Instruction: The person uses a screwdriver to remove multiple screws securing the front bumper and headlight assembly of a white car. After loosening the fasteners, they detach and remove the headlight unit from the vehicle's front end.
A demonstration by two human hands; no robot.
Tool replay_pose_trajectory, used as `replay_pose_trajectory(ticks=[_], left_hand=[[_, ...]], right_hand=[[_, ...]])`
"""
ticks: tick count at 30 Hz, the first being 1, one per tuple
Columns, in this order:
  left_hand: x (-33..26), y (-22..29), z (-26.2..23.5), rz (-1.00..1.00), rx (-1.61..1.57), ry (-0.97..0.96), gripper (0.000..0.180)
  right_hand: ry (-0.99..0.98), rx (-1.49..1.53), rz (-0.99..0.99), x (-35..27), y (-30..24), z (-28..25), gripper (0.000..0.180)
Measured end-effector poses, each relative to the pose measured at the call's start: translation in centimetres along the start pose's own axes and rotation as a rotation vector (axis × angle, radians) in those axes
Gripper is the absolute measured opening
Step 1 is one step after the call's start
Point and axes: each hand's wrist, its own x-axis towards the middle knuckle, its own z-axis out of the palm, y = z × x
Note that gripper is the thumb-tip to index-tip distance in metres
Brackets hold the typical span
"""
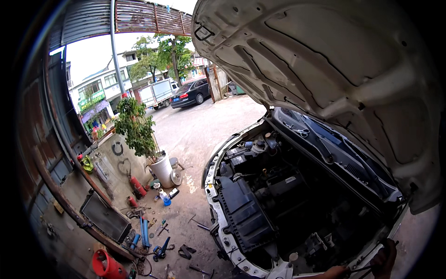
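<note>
White metal is seen all around: the big car hood (325,69) is propped up high, and the engine bay (288,204) lies open under it. At about five o'clock in the picture, right at the bottom edge, two hands are seen close together. The right hand (384,260) is wrapped around a thin dark rod (364,267), which looks like a tool or a bar by the car's front edge (278,269). The left hand (335,271) is laid against the same rod, but only a bit of it is shown, so it cannot be told if its fingers are closed.

The rod is judged to be stiff, hard and thin, and maybe greasy, so it could slip. It is best held near its end with a full, tight fist, as is done here.

At about eight o'clock, loose tools (160,249), blue pipes (145,232) and a red gas tank (104,265) are scattered on the dirt floor (195,204). A plant in a white pot (162,169) is stood by the wall at nine o'clock.
</note>
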Motion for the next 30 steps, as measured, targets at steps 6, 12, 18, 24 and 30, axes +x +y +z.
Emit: replay_pose_trajectory(ticks=[6, 12, 18, 24, 30], left_hand=[[0.2, 1.2, -0.5, 0.022, -0.032, -0.037, 0.019], [0.2, 1.6, -0.3, -0.049, -0.046, -0.069, 0.018], [0.1, 2.8, -0.7, -0.109, -0.035, -0.081, 0.017], [0.8, 2.9, -0.9, -0.157, -0.034, -0.090, 0.017], [1.7, 3.4, -1.7, -0.276, -0.061, -0.138, 0.019]], right_hand=[[-0.202, -1.500, -0.228, 0.8, -2.6, 1.2, 0.022], [-0.414, -2.426, -0.982, -2.5, 0.7, 5.0, 0.048], [-0.450, -2.098, -1.766, -1.5, 2.7, 2.9, 0.026], [0.718, -0.830, -1.829, 0.6, 7.8, 4.3, 0.047], [0.201, 0.338, -0.905, -0.2, 5.5, 1.5, 0.042]])
